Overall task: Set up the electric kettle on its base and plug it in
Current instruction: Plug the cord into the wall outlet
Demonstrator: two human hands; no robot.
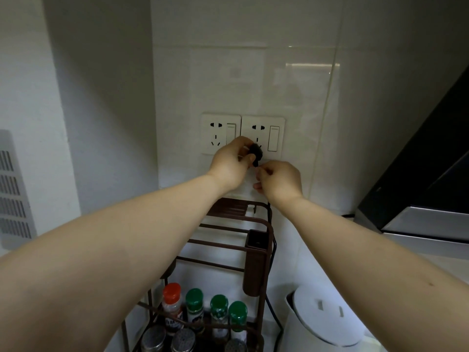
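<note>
My left hand (232, 162) grips a black plug (255, 151) and holds it against the lower holes of the right wall socket (262, 137). Just below it, my right hand (278, 180) pinches the black cord (271, 255) where it leaves the plug. The cord hangs down behind the rack toward the counter. A white electric kettle (322, 318) with its lid closed stands at the bottom right; its base is hidden under it.
A second socket (220, 133) is on the wall to the left. A brown wire rack (228, 250) stands below my hands, with several spice jars (215, 313) on its lower shelf. A dark range hood (418, 194) juts out at right.
</note>
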